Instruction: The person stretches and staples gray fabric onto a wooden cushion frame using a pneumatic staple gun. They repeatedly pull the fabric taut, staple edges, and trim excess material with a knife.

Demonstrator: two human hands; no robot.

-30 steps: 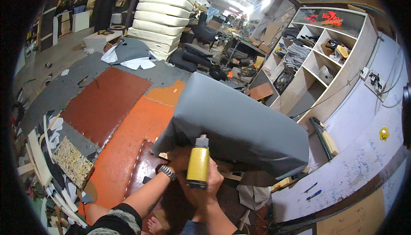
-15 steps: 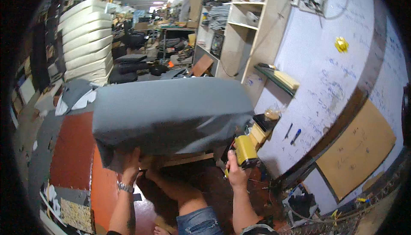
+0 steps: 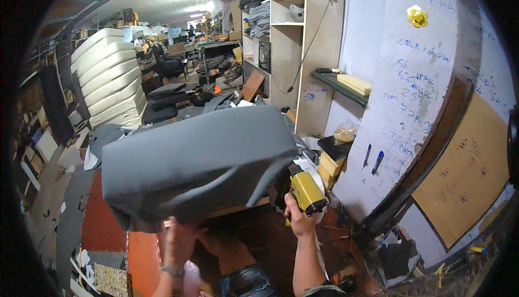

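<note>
Tool (image 3: 310,190), yellow, clasped in right hand (image 3: 299,214), just beside right end of grey cover (image 3: 200,145). Left hand (image 3: 179,238) blurred near lower edge; cannot tell grip. Cover sits boxy before hands: top smooth, seemingly done; near side creased, edge above wooden rail (image 3: 238,206) seemingly unfinished. Far back, cream cushions (image 3: 111,75) stacked.

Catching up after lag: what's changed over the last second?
The right hand carried the yellow tool from near the left hand to the right end of the grey-covered block. Unchanged: tool still gripped, left hand low at the block's left, cream stack standing.
</note>
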